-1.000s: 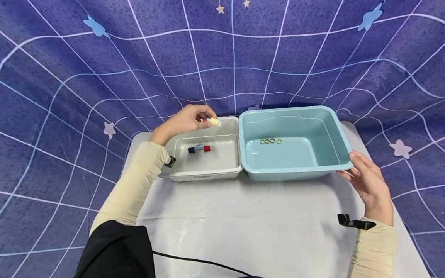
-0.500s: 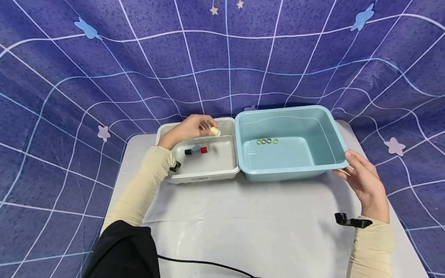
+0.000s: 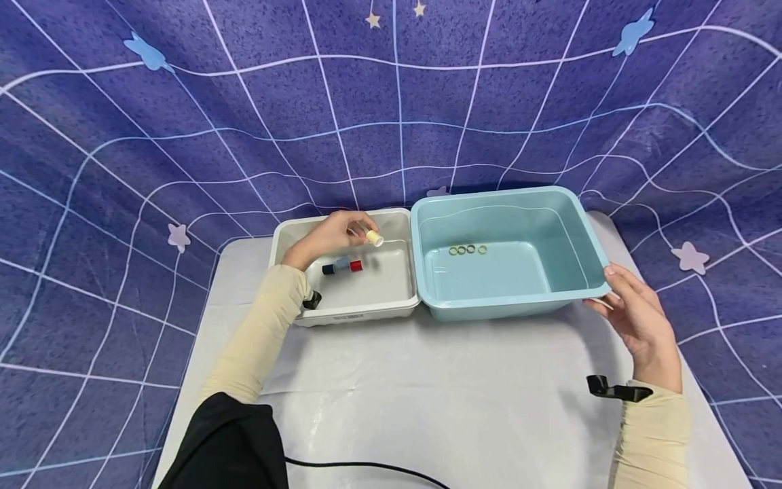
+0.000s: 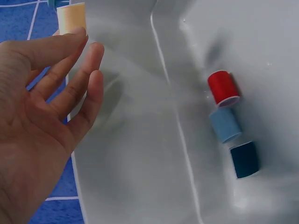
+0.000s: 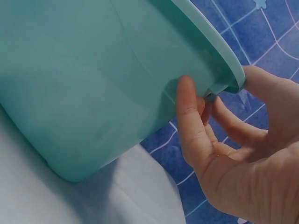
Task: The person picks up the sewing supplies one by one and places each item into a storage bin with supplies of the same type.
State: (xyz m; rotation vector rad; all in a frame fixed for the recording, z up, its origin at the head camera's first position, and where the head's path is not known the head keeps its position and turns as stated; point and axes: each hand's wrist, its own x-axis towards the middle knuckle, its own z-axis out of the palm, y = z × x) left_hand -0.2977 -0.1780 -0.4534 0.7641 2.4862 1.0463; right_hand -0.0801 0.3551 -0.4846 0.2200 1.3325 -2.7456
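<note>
Between thumb and fingertips, my left hand point(image 3: 334, 233) pinches a pale yellow spool of thread point(image 3: 375, 238) over the back part of a white bin point(image 3: 360, 314). On the bin's floor lie three more spools in a row: a red spool point(image 4: 224, 87), a light blue spool point(image 4: 225, 125) and a dark blue spool point(image 4: 245, 160). My right hand point(image 3: 647, 326) grips the rim of a light blue basin point(image 3: 489, 297) at its front right corner. In the right wrist view, one digit lies against the basin's outer wall, with others at the rim.
Several small ring-shaped things point(image 3: 461, 249) lie in a row inside the basin, near its back left. Bin and basin stand side by side on a white-covered table point(image 3: 464, 407). Behind hangs a purple-blue curtain point(image 3: 275, 102). A black cable point(image 3: 366, 464) runs along the near side.
My left hand has come down with the yellow spool, closer to the spools in the bin. My right hand keeps its hold on the basin. The head view has shifted slightly.
</note>
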